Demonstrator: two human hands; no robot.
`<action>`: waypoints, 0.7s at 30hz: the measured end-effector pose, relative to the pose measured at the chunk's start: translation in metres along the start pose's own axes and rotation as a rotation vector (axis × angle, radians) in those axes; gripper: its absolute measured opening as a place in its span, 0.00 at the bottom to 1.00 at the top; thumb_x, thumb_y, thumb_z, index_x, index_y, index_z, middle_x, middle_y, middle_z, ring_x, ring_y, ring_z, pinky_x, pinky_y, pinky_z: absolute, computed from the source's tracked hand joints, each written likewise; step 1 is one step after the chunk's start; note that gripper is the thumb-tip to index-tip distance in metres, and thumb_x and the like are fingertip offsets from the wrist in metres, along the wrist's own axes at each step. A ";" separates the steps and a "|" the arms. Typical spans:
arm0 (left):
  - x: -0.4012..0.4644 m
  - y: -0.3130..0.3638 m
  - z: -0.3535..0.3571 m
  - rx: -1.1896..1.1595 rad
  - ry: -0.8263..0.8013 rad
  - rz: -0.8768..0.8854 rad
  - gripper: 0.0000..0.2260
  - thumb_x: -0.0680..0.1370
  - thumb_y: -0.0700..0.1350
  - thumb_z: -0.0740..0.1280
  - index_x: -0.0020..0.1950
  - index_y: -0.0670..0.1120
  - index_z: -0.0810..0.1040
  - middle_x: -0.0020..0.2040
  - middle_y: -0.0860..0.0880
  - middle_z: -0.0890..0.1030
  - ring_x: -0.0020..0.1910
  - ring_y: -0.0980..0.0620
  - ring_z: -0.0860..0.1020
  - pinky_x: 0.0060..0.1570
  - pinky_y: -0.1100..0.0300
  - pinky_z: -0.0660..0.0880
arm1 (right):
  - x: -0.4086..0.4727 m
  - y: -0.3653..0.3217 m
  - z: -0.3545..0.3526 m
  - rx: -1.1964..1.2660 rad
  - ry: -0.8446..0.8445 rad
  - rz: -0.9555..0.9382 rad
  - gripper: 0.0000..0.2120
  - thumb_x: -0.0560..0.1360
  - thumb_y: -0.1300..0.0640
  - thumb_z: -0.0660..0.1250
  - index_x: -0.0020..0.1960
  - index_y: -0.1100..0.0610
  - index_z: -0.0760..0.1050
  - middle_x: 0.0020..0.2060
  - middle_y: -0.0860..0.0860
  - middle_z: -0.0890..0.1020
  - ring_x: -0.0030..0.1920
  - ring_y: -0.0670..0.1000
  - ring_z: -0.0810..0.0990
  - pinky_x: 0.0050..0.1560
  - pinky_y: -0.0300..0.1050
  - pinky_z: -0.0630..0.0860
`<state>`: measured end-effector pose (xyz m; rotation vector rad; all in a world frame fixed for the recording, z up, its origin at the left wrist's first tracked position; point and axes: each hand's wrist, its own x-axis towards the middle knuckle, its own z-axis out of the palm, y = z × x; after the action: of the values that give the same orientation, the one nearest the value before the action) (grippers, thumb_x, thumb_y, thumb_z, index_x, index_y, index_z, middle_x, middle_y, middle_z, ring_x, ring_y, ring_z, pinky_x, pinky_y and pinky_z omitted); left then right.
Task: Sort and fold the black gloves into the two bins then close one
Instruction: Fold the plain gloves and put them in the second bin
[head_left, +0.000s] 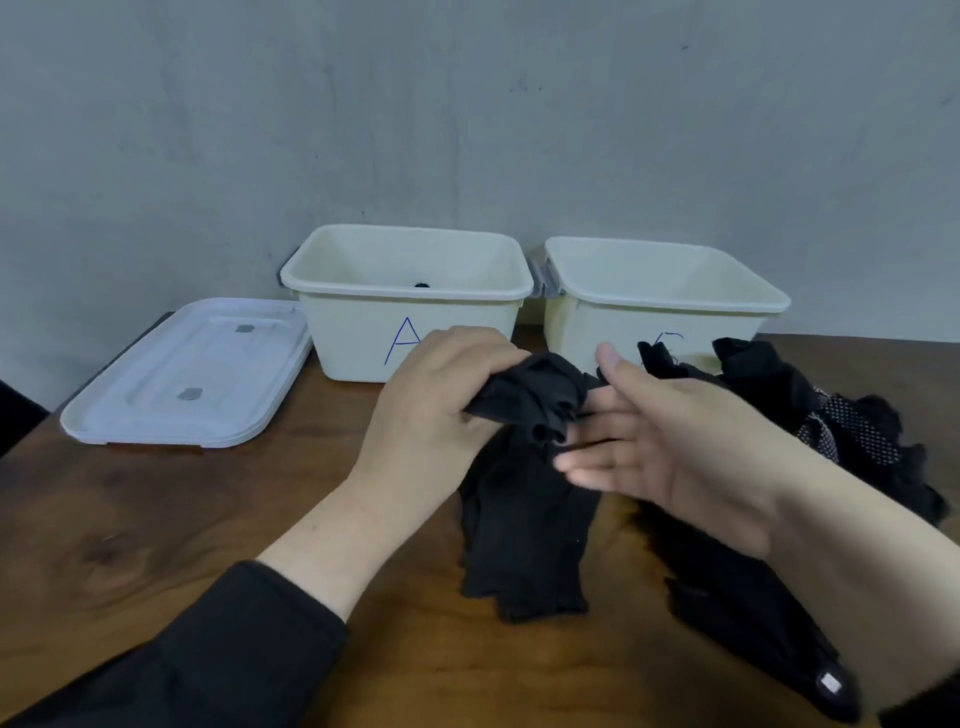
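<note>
Head view: soft, light glove (524, 499) bunched in left hand (441, 400); right hand (670, 447) flat, fingers straight; best gripped at cuff

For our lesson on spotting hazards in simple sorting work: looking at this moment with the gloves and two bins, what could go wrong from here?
1. The left hand grips only the bunched top of the black glove; the rest hangs loose, so the fold may come undone.
2. The glove pile lies against the right bin, hiding part of its label, so a glove could go in the wrong bin.
3. The lids sit at the table's left edge and could be knocked off.
</note>
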<state>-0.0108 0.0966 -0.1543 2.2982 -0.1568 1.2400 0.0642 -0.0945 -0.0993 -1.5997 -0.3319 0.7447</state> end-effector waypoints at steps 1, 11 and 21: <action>0.001 0.000 0.002 0.038 -0.023 0.075 0.12 0.74 0.39 0.69 0.56 0.40 0.83 0.54 0.48 0.83 0.55 0.49 0.78 0.59 0.62 0.71 | 0.001 0.000 0.002 0.081 -0.123 0.059 0.28 0.78 0.40 0.64 0.62 0.64 0.79 0.55 0.63 0.84 0.55 0.60 0.85 0.57 0.53 0.82; 0.001 0.000 -0.001 -0.040 -0.368 0.134 0.31 0.77 0.34 0.67 0.78 0.48 0.64 0.80 0.53 0.64 0.80 0.57 0.57 0.79 0.57 0.51 | 0.024 -0.021 -0.019 -0.009 -0.145 -0.047 0.15 0.80 0.60 0.66 0.64 0.64 0.79 0.58 0.60 0.84 0.62 0.60 0.82 0.67 0.57 0.73; 0.034 -0.045 0.044 0.064 -0.116 -0.185 0.18 0.80 0.51 0.60 0.68 0.49 0.77 0.65 0.61 0.73 0.67 0.67 0.66 0.69 0.76 0.54 | 0.091 -0.112 -0.123 -0.381 0.322 -0.281 0.14 0.77 0.64 0.70 0.63 0.62 0.79 0.57 0.60 0.85 0.57 0.57 0.84 0.52 0.45 0.77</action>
<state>0.0573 0.1182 -0.1639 2.3796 0.0553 1.0337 0.2327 -0.1147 -0.0149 -1.9461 -0.4695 0.2071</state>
